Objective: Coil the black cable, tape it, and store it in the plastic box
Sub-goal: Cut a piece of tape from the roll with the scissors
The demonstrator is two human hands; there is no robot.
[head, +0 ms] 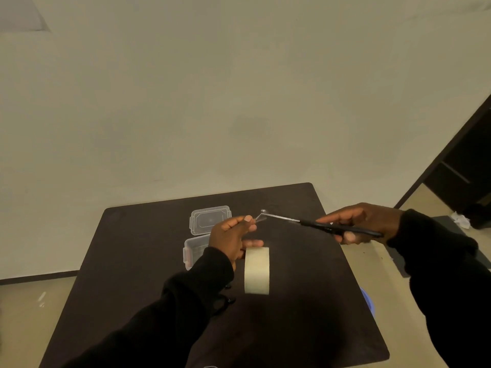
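My left hand (230, 239) holds a roll of pale tape (256, 270) on edge above the dark table (148, 251), and its thumb and forefinger pinch a pulled-out strip of tape (259, 217). My right hand (364, 221) grips black-handled scissors (318, 226), whose blade tips meet the strip. The clear plastic box (194, 250) stands open behind my left wrist, partly hidden by it. Its lid (210, 220) lies flat just beyond. Small black shapes by my left sleeve (226, 300) may be the cable; I cannot tell against the dark tabletop.
A plain wall rises right behind the table. Under the table's right edge a blue object (368, 301) shows. Dark furniture (467, 166) and crumpled white paper (461, 220) on the floor are at the far right.
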